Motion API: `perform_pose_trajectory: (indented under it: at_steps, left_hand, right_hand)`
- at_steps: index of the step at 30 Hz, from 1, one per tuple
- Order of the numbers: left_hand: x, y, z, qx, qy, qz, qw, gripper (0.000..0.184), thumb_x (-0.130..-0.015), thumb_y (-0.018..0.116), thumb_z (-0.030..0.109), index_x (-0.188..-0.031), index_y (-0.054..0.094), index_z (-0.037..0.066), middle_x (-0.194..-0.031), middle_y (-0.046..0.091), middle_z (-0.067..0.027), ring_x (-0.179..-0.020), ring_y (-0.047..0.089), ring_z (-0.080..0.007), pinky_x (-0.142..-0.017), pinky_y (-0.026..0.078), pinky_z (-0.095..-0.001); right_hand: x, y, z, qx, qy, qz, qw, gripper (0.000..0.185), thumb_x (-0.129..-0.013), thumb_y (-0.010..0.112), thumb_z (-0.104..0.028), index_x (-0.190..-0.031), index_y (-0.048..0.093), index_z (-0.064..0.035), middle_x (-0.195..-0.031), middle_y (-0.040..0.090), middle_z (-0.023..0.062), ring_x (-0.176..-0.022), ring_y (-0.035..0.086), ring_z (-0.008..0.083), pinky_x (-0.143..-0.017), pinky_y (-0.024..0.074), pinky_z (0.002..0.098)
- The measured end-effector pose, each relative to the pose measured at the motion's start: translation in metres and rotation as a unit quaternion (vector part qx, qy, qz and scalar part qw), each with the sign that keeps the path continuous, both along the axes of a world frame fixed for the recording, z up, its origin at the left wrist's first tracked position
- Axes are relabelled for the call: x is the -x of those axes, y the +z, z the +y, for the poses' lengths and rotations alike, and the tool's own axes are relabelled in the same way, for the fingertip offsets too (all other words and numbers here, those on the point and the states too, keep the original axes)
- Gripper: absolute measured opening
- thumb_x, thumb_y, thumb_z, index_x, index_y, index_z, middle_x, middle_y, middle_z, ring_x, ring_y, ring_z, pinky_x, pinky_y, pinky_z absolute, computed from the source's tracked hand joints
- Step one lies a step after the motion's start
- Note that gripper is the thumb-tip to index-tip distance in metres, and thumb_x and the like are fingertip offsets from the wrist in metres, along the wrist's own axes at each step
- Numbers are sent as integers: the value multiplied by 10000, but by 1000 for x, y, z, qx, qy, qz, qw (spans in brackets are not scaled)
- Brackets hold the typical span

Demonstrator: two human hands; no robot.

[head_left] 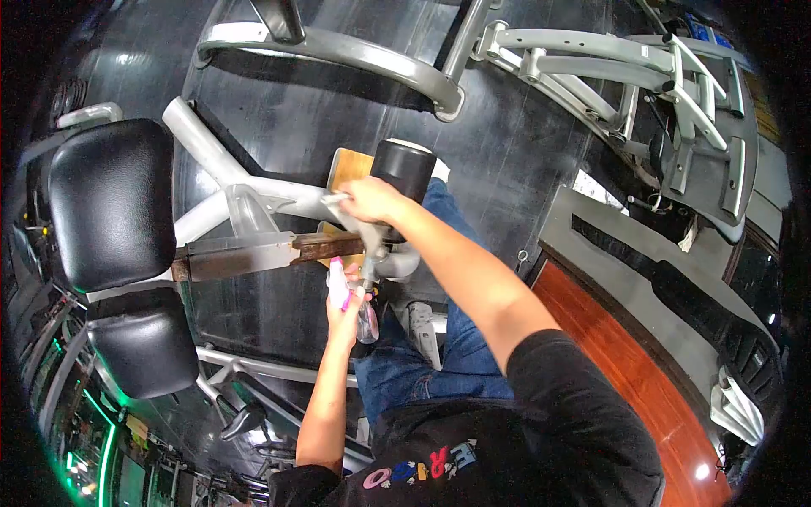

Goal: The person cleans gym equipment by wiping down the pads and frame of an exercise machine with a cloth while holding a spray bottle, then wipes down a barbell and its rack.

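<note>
My left hand (pixel 340 314) grips a spray bottle (pixel 367 325) with a pink and white trigger head and a clear body. My right hand (pixel 374 201) is closed on a pale grey cloth (pixel 348 218), which hangs over the end of the machine's metal frame (pixel 372 260). Just beyond the right hand is a black roller pad (pixel 402 171). A brown, worn-looking bar (pixel 325 246) runs left from the cloth toward a black seat pad (pixel 114 203). Behind my right hand, a wooden plate (pixel 348 166) is partly hidden.
A second black pad (pixel 142 342) sits below the larger one. Curved grey machine tubing (pixel 338 51) crosses the floor ahead. Another grey machine (pixel 608 72) stands at the upper right. A grey bench-like ledge with a reddish wooden side (pixel 608 363) lies close on my right.
</note>
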State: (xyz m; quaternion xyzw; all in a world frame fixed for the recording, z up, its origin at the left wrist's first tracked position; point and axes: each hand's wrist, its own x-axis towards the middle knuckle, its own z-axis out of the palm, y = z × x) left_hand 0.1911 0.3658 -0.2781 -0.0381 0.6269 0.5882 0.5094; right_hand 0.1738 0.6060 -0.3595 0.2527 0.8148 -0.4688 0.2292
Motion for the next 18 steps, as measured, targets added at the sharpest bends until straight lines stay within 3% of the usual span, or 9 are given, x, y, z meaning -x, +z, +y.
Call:
perform_pose_trajectory:
  at_steps: [4,7,10,12,13,14,15,16,18]
  left_hand:
    - [8,12,5,-24,-5,20,999,676,-884,675,224,-1455,361,42,-1349,506,-106,-966,567,-137,-800,552,-320]
    - [9,10,-5,-24,1,21,1000,692,-880,687,248,-1455,361,42,-1362,494,-109,-964,561,-140,-805,555,-321]
    - [5,3,-12,-21,26,12,999,669,-872,708,259,-1423,400,36,-1360,500,-110,-938,572,-147,-795,553,-324]
    - [2,3,-20,-23,9,-2,1000,584,-863,721,248,-1342,471,25,-1353,511,-114,-943,587,-162,-786,552,-332]
    - [1,5,-22,3,9,1,1000,474,-854,719,211,-1241,530,15,-1329,538,-115,-972,598,-169,-810,531,-322]
    - [0,2,-30,25,-29,38,999,421,-846,710,186,-1194,555,7,-1306,565,-117,-998,595,-161,-841,497,-311]
    - [-2,2,-35,25,-29,42,998,418,-838,711,180,-1186,560,6,-1287,578,-113,-985,591,-152,-848,480,-303]
    - [-4,1,-38,24,-28,47,998,414,-831,713,174,-1179,565,5,-1268,591,-110,-971,587,-144,-854,464,-294]
    - [-8,-3,-50,34,-35,52,997,408,-830,713,177,-1171,567,7,-1259,597,-104,-953,581,-139,-848,461,-292]
  right_hand:
    - [24,-5,-17,-17,-24,-29,999,355,-895,524,-354,-1146,624,-124,-1006,677,211,-969,651,397,-859,514,497]
    - [6,1,-21,13,-22,35,999,341,-920,524,-355,-1147,617,-117,-985,681,201,-930,652,411,-829,510,499]
    - [-31,29,6,134,-106,67,983,379,-929,562,-343,-1236,605,-124,-1073,676,190,-1008,656,348,-896,505,421]
    - [-57,38,38,136,-171,158,963,326,-939,563,-271,-1188,639,-74,-1138,668,143,-1066,639,266,-932,489,374]
    - [-67,41,58,59,-191,202,959,289,-941,561,-226,-1163,647,-63,-1099,677,105,-1009,640,210,-898,496,349]
    - [-71,49,78,102,-265,176,942,265,-938,560,-222,-1128,656,-64,-1023,688,71,-943,639,181,-840,504,331]
    - [-70,61,92,25,-323,154,933,259,-928,559,-219,-1124,651,-78,-971,695,95,-882,654,184,-784,507,322]
    - [-65,74,106,-104,-304,128,938,267,-914,576,-241,-1128,647,-97,-974,694,151,-869,685,253,-768,519,364]
    - [-49,81,115,-216,-245,78,942,275,-903,576,-240,-1133,643,-107,-1051,676,179,-927,675,341,-796,531,418]
